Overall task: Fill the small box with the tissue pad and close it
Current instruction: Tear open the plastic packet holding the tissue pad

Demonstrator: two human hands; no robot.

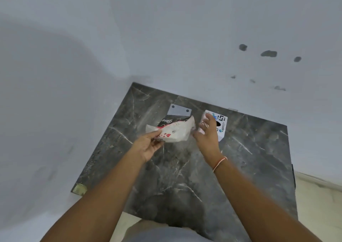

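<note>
Left hand [149, 143] grips the tissue pad [175, 130] above the marble table [249, 158], ready for loading. Right hand [207, 132], fingers spread, steadies the small box [221, 125] alongside.

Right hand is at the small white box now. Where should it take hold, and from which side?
Grip the small white box across its two long side walls, coming down from above on the near end. It lies flat on the dark marble table, long axis running away from the person, so the sides are free. The right hand is already over its left edge; the left hand holds the tissue pad.
</note>
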